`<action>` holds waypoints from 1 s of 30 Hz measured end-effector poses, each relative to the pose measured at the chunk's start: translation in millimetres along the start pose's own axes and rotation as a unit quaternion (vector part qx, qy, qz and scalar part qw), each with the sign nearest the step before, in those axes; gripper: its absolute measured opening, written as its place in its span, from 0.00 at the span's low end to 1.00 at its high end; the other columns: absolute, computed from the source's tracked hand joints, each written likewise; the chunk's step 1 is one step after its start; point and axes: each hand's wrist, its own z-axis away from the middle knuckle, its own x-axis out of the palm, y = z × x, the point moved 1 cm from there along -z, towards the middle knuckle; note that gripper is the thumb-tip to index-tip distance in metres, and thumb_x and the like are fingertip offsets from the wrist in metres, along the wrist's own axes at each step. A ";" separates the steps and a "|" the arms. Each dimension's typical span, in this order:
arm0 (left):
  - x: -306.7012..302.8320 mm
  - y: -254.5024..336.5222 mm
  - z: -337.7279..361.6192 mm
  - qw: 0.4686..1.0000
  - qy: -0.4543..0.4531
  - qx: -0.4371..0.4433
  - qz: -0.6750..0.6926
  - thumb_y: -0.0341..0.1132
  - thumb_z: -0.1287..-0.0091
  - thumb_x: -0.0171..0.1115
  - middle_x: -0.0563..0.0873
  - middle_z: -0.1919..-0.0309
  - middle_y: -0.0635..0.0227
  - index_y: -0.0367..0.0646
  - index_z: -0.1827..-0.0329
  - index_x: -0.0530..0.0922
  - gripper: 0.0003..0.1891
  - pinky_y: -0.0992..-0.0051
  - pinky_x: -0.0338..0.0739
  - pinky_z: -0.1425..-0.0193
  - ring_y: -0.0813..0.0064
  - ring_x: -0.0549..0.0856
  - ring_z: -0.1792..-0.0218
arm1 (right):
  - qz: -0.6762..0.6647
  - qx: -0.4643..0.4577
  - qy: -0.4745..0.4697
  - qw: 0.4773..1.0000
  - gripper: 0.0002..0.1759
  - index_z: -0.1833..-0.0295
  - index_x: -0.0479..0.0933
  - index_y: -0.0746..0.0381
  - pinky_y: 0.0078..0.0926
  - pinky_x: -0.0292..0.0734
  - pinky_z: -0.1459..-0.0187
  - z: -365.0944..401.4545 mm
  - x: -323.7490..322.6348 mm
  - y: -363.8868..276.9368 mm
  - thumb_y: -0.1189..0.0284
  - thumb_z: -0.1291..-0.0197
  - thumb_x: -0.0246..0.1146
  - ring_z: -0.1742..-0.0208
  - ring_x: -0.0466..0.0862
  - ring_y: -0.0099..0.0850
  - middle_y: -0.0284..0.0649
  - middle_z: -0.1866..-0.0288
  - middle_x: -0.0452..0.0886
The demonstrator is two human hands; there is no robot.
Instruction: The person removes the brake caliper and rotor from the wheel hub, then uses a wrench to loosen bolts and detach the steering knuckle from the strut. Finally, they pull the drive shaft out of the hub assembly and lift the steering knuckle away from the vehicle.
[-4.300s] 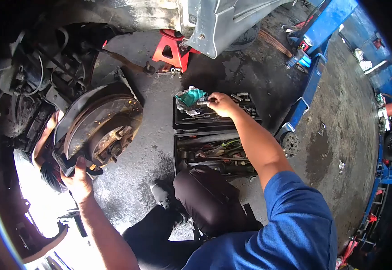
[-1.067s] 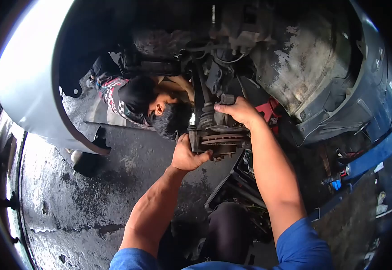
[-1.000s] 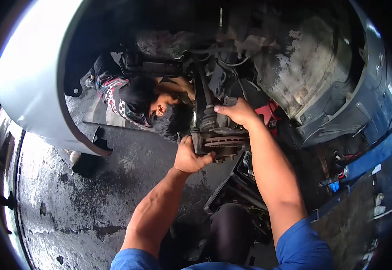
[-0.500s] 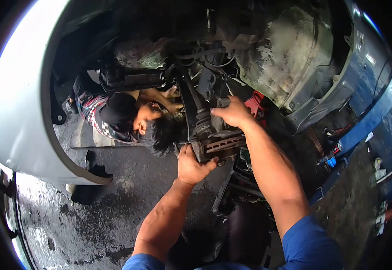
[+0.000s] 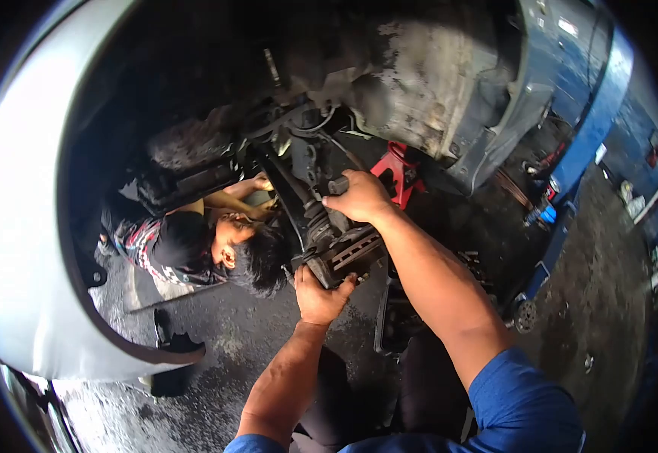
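Observation:
My left hand (image 5: 318, 298) is closed around the lower end of the brake caliper (image 5: 318, 264), its thumb by the edge of the vented brake disc (image 5: 358, 251). Higher up, my right hand (image 5: 363, 198) grips the upper part of the steering knuckle (image 5: 339, 186); some of its fingers are hidden behind the metal. Between my hands a drive shaft with a ribbed rubber boot (image 5: 317, 217) runs into the hub. The whole assembly hangs tilted in the wheel well.
A co-worker (image 5: 182, 249) lies under the car at left, hands (image 5: 257, 195) raised near the shaft. A red jack stand (image 5: 398, 172) stands behind my right hand. There is a dark open tool case (image 5: 380, 332) below, a silver fender (image 5: 23, 226) at left and a blue lift post (image 5: 582, 143) at right.
My view has shifted and rotated, showing more floor at right. Both hands keep their hold on the brake assembly, which appears tilted more upward to the right.

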 end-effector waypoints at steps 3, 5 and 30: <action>4.3 -5.4 2.2 1.000 0.009 0.014 -0.003 0.44 0.55 0.81 0.84 0.57 0.54 0.39 0.51 0.79 0.30 0.56 0.75 0.44 0.49 0.82 0.53 | 0.030 0.007 0.034 0.999 0.43 0.32 0.73 0.67 0.39 0.73 0.34 8.4 -4.6 -10.1 0.52 0.48 0.72 0.34 0.79 0.48 0.55 0.36 0.80; 3.4 -6.0 4.3 1.000 -0.002 0.015 -0.007 0.44 0.54 0.81 0.84 0.57 0.55 0.40 0.52 0.80 0.29 0.56 0.75 0.44 0.49 0.81 0.53 | 0.021 0.018 -0.001 1.000 0.41 0.32 0.73 0.67 0.39 0.75 0.35 10.2 -7.1 -13.7 0.52 0.46 0.70 0.35 0.80 0.47 0.55 0.37 0.80; 4.9 -12.5 4.4 0.999 -0.019 0.021 0.021 0.41 0.55 0.82 0.85 0.56 0.55 0.36 0.50 0.79 0.31 0.59 0.77 0.43 0.55 0.83 0.54 | 0.014 0.062 0.069 0.996 0.31 0.43 0.79 0.65 0.43 0.79 0.42 21.2 1.7 -18.6 0.53 0.45 0.71 0.42 0.84 0.48 0.51 0.45 0.85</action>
